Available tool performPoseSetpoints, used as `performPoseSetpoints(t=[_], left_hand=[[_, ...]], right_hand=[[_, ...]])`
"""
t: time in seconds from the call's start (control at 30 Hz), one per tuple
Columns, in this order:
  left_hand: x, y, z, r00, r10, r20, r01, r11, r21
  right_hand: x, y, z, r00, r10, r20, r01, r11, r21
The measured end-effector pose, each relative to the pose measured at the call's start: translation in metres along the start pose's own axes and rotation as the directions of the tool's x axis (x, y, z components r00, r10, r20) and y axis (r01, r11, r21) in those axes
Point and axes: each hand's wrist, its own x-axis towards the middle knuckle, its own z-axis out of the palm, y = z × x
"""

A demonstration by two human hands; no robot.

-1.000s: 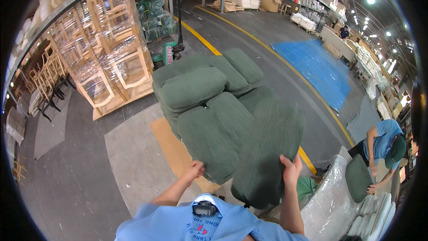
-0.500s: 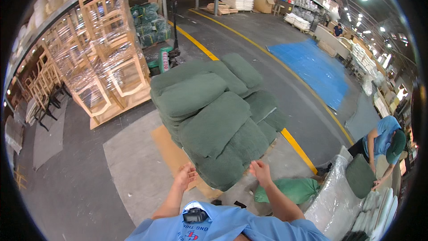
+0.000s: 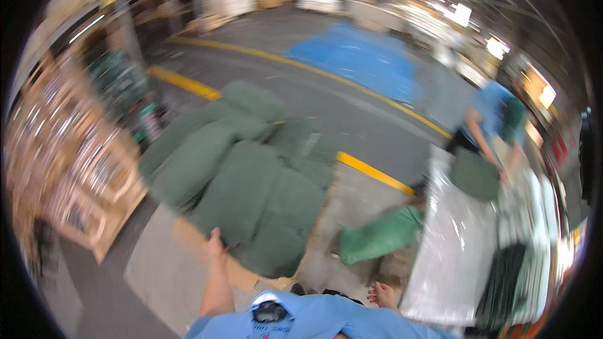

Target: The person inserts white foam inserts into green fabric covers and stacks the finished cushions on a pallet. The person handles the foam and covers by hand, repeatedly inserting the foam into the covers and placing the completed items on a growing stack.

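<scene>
The left hand has green cushions just ahead, to its right.

Blue sheet; yellow floor lines

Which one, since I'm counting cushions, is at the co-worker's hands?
The green cushion at the far end of the shiny plastic, apart from the big cushion pile on the left.

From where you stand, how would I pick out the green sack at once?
Start with the big pile of dark green cushions, left of centre. To its right is a long surface covered in shiny clear plastic, and the sack lies on the floor between the two. Its brighter green and loose, crumpled shape set it apart from the darker, plump cushions.
</scene>
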Motion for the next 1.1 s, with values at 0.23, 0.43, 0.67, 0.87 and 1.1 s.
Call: performPoseSetpoints(t=[0.23,0.43,0.67,0.87,1.1], left_hand=[[-0.016,-0.017,0.008,0.993,0.013,-0.116,-0.005,0.998,0.069],[-0.051,-0.063,0.032,0.998,-0.017,0.060,0.011,0.995,0.103],[-0.140,-0.149,0.083,0.592,-0.569,0.571,0.479,0.818,0.319],[-0.307,-0.285,0.161,0.326,-0.579,0.747,0.299,0.813,0.500],[-0.516,-0.399,0.181,0.113,-0.653,0.748,0.093,0.757,0.647]], right_hand=[[-0.009,0.043,-0.074,0.973,0.175,-0.148,-0.225,0.858,-0.461],[-0.060,0.092,-0.115,0.982,0.083,-0.168,-0.132,0.944,-0.303],[-0.120,0.212,-0.162,0.955,0.202,-0.220,-0.227,0.969,-0.095],[-0.214,0.323,-0.262,0.867,0.326,-0.377,-0.322,0.944,0.075],[-0.319,0.460,-0.352,0.564,0.577,-0.591,-0.444,0.815,0.372]])
